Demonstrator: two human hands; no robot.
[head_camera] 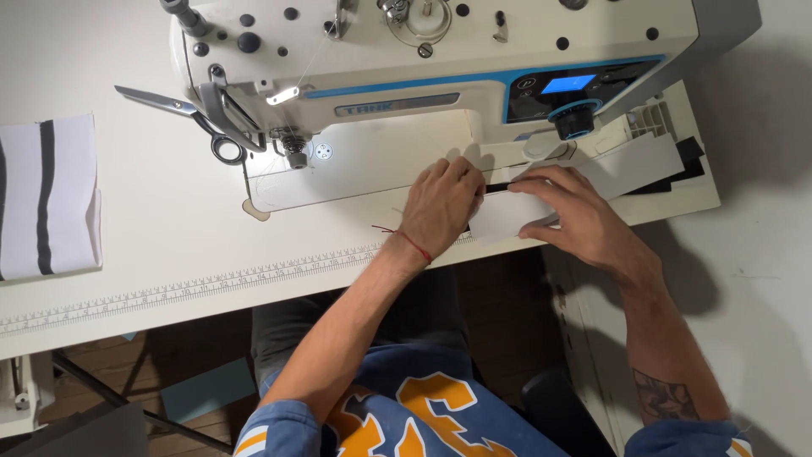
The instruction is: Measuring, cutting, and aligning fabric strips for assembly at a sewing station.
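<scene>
The person sits at a white table [169, 211] with a white sewing machine [440, 51] on it. Both hands work just in front of the machine's base, to the right of the needle area [296, 152]. The left hand [440, 207] lies flat, fingers together, and presses on the left edge of a white fabric piece [501, 213]; a thin red string [410, 239] goes around its wrist. The right hand [575, 216] bends over the same piece from the right, with the thumb under the lower edge and the fingers on top, so it pinches the fabric. A dark strip [499, 186] shows between the two hands, at the top of the white piece. Scissors [182, 114] lie at the left end of the machine. Far to the left of the machine lies a folded white cloth with dark stripes [46, 199]. A ruler strip [194, 288] runs along the table's front edge, below the machine.
</scene>
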